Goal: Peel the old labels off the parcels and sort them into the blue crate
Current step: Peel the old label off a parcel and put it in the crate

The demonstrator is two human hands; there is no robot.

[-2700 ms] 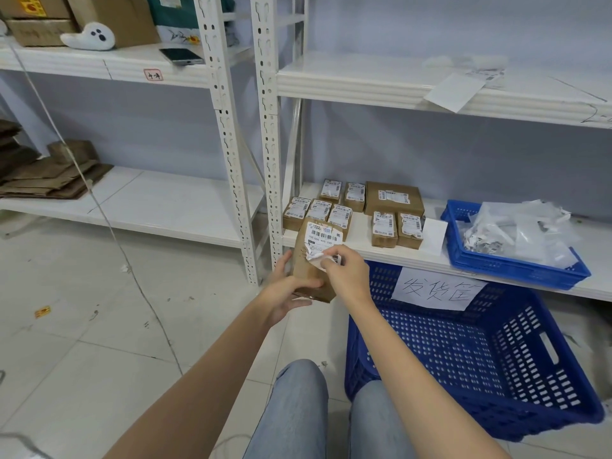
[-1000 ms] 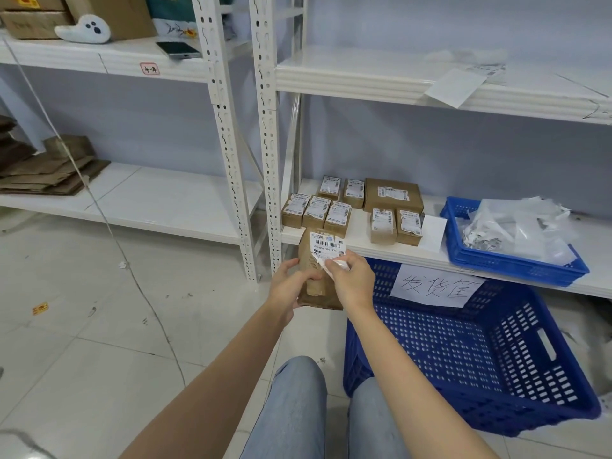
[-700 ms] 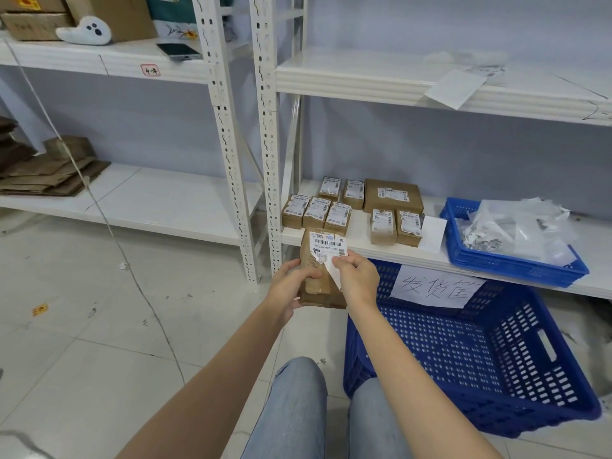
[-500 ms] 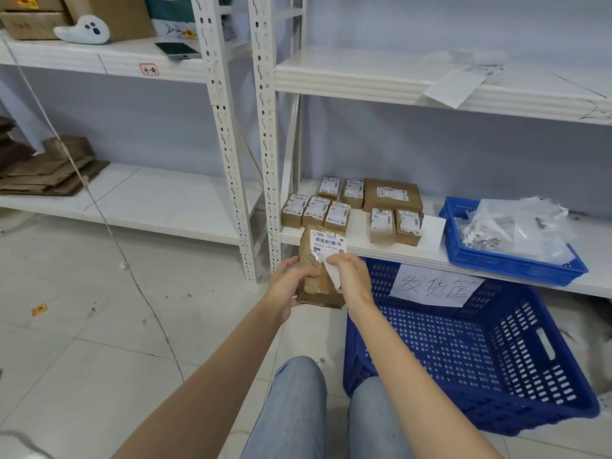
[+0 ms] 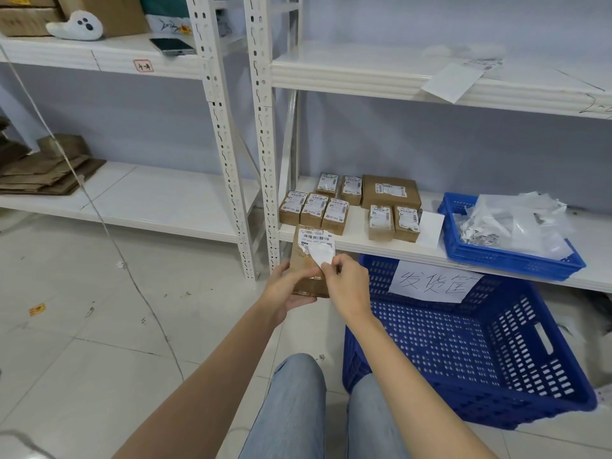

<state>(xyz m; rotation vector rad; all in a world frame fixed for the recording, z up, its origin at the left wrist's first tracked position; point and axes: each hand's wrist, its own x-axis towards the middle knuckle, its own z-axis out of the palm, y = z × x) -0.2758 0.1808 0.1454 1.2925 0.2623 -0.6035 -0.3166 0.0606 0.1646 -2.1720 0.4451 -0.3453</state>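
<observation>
The held parcel (image 5: 306,270), a brown cardboard box, sits at the centre of the frame, upright and tilted slightly, in front of the lower shelf (image 5: 357,243) edge. The left hand (image 5: 287,289) grips the parcel from its left side and underside, fingers curled round the lower edge. The right hand (image 5: 347,286) pinches the loose lower corner of the white label (image 5: 316,245) between thumb and forefinger. The lower part of the label is lifted and folded back, blank side outward; the upper part, with the barcode, is flat on the parcel face.

The blue crate (image 5: 496,352) stands on the floor at the lower right of the frame, just right of the hands, under the lower shelf. A white paper sign (image 5: 433,281) with handwritten characters hangs on its rear wall.

On the lower shelf, above the hands, lie the other parcels (image 5: 314,210) in a cluster, each with a white label on top; a larger flat box (image 5: 390,193) lies behind them. At the right of the shelf a small blue tray (image 5: 496,256) holds white paper scraps and clear film.

Flattened cardboard (image 5: 43,170) lies at the left edge of the frame. A phone (image 5: 172,46) lies on the shelf at upper left. Denim-clad knees (image 5: 298,409) show at bottom centre.
</observation>
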